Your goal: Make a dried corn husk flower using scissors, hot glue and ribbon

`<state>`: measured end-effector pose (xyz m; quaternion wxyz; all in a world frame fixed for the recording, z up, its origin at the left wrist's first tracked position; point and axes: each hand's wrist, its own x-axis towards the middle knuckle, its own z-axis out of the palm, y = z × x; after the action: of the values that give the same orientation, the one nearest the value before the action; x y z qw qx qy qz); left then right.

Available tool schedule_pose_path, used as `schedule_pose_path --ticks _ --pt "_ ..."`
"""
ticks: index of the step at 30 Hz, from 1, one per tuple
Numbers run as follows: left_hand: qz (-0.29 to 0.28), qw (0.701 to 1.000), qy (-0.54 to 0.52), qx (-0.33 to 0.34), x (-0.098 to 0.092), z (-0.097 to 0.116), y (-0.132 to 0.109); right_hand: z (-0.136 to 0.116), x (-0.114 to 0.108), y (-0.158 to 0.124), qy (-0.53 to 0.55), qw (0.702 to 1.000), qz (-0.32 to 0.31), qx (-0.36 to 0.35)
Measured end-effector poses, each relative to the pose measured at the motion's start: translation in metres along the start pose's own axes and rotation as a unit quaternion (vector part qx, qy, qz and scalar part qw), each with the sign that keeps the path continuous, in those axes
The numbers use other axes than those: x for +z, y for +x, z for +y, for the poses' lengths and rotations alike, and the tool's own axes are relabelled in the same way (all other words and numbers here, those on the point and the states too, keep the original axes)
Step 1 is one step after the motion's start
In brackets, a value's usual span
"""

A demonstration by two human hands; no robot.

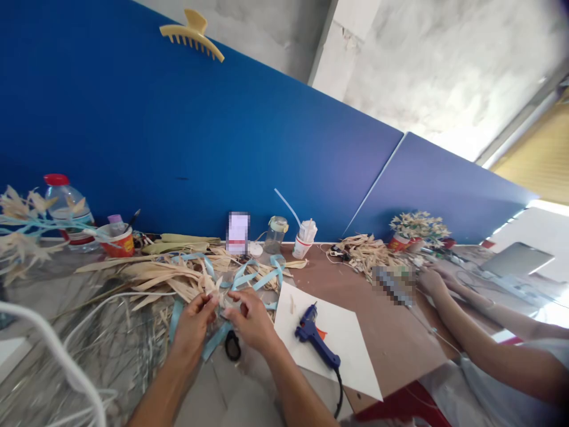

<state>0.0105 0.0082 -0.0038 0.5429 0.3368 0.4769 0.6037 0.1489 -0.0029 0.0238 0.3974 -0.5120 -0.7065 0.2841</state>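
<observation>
My left hand (195,320) is closed in a pinch in the lower middle of the view, at a pale petal-like piece of husk (214,289). Close to its right, my right hand (251,317) has its thumb and index finger bent toward the same spot; what lies between them is too small to tell. Dried husks (173,276) and light blue ribbon (244,276) lie just beyond both hands. Below my fingers is a black loop, perhaps a scissors handle (232,346). A blue glue gun (317,338) rests on a white sheet (355,356) to the right.
Along the blue partition (222,136) stand a red-capped bottle (66,204), a red cup (116,240), a phone (237,232), a jar (275,234) and a white cup (301,246). White cable (48,338) arcs at left. Another person's arms (480,332) reach in from the right.
</observation>
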Motion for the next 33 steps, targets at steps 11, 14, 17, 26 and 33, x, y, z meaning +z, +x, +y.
schedule_pose_path --ticks 11,14,17,26,33 --pt "-0.081 0.986 -0.1 -0.105 0.008 0.019 -0.016 -0.002 0.001 0.012 0.071 0.997 -0.032 0.025" --pt "-0.082 0.988 -0.083 -0.1 0.005 0.018 -0.014 0.0 -0.023 0.032 0.038 0.998 -0.002 0.043" --pt "-0.072 0.992 -0.056 -0.084 0.004 0.014 -0.011 0.008 -0.056 0.067 -0.008 0.993 0.04 0.115" --pt "-0.031 0.998 -0.011 -0.058 0.002 -0.004 0.002 0.059 -0.079 0.173 -0.155 0.975 0.1 0.127" --pt "0.005 0.993 0.057 -0.102 -0.005 -0.029 0.01 0.093 -0.047 0.219 -0.222 0.968 0.085 0.079"
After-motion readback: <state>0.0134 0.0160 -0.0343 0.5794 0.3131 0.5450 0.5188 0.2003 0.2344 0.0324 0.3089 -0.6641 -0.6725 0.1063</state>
